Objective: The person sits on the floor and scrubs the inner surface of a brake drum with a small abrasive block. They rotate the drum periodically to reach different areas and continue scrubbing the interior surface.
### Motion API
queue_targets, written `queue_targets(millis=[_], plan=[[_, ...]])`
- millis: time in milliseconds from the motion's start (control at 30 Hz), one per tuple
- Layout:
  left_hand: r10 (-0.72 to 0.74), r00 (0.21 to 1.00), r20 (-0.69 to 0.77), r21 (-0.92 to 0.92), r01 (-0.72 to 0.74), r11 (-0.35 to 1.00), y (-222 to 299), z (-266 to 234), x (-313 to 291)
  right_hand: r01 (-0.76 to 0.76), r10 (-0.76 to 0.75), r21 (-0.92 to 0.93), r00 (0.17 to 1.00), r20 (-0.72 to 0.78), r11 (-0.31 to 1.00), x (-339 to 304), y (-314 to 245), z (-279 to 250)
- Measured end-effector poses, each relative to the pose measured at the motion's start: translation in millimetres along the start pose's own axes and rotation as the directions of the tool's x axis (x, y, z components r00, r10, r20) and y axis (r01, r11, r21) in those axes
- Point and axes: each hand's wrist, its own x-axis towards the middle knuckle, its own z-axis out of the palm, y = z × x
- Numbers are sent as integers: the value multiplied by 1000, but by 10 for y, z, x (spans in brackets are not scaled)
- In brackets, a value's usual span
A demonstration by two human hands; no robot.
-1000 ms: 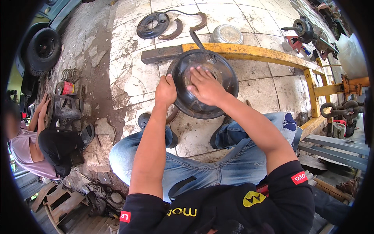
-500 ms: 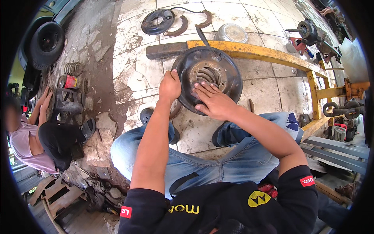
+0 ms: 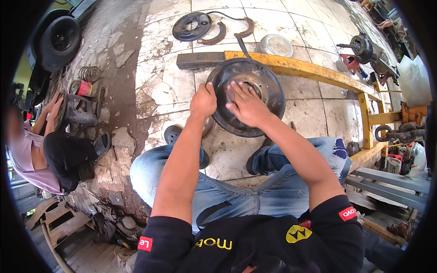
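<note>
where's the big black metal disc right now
The big black metal disc is in the head view's upper middle, slightly right, overlapping the yellow bar; the left hand holds its left rim and the right hand is at its face.

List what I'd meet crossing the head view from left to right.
Wheel with tyre → coil spring → left hand, gripping the rim of the black brake backing plate → right hand, palm down on that plate → dark hub with protruding shaft → translucent plastic sheet.
</note>
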Motion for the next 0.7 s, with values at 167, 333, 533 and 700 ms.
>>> queue_targets(millis=[167, 333, 533, 700], plan=[[-17, 1000, 5, 1, 17, 1000, -32, -8, -4, 161, -162, 22, 985, 63, 987, -138, 19, 54], [26, 999, -23, -8, -27, 1000, -47, 8, 11, -145, 145, -126, 989, -9, 981, 121, 93, -4], [43, 999, -17, -8, -43, 999, -53, 18, 23, -13, 15, -58, 999, 43, 998, 76, 51, -5], [17, 999, -34, -27, -17, 999, -71, 6, -4, -98, 102, -47, 992, 75, 994, 207, 23, -7]])
